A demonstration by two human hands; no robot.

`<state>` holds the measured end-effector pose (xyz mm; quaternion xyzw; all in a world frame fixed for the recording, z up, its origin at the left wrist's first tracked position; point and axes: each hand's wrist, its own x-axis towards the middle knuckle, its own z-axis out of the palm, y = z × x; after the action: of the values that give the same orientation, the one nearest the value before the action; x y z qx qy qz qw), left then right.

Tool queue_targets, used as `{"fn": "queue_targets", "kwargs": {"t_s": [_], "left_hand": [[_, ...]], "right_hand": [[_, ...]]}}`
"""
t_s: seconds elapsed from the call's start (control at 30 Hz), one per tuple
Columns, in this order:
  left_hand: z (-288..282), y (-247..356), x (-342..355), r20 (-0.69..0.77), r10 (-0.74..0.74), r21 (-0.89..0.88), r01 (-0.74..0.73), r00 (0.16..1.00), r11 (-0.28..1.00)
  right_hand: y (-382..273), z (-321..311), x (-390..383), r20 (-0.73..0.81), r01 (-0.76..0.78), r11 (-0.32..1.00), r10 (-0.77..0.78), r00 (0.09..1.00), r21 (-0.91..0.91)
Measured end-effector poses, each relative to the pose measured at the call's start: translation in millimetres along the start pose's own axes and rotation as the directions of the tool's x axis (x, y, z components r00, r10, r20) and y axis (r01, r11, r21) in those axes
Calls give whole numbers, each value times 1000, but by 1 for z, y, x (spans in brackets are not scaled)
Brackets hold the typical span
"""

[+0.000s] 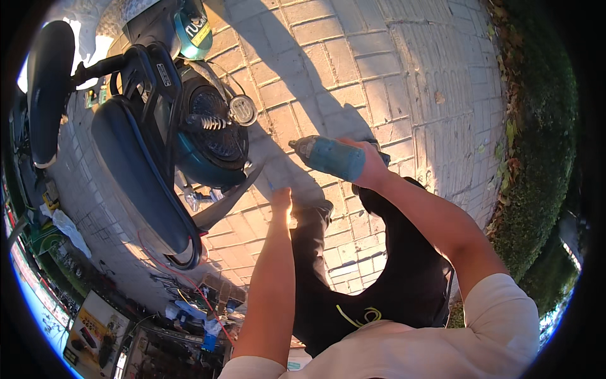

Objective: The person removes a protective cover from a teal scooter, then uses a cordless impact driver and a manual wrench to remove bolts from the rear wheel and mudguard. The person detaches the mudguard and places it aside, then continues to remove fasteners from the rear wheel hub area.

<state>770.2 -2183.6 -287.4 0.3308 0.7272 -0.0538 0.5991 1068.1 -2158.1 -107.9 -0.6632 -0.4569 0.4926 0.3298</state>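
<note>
My right hand (375, 165) is wrapped round a teal power drill (333, 158), whose dark nose points left toward a scooter. Closed and seen end-on, my left hand (282, 201) hangs above the paving near my knee. A small bluish bit shows by its fingertips, too small to name. At the left stands the scooter (142, 170) with a long black seat and a teal rear section. Its rear wheel (218, 120) has a coil spring (209, 122) across it. A round metal part (242, 110) sits beside the wheel, nearer the drill than the spring is.
Brick paving (353, 57) lies under everything, crossed by long shadows. A green hedge (543, 164) runs along the right. Tools and loose parts (202, 303) are heaped at lower left, with a red cable (202, 290) trailing past. Another black seat (47, 95) stands at far left.
</note>
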Motion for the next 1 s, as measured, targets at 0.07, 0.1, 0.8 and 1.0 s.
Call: {"fn": "queue_targets", "kwargs": {"t_s": [0.07, 0.1, 0.8, 1.0], "left_hand": [[-11, -38, 66, -334, 104, 161, -52, 937, 986], [-10, -50, 94, -498, 74, 170, 14, 864, 985], [-66, -88, 27, 348, -85, -538, 273, 934, 797], [-83, -185, -37, 19, 196, -993, -4, 981, 116]], "right_hand": [[16, 0, 21, 148, 7, 994, 9, 989, -105], [22, -2, 31, 216, 62, 982, -23, 976, -176], [138, 135, 87, 812, 431, 823, 61, 580, -370], [165, 265, 50, 867, 181, 950, -307, 393, 255]]}}
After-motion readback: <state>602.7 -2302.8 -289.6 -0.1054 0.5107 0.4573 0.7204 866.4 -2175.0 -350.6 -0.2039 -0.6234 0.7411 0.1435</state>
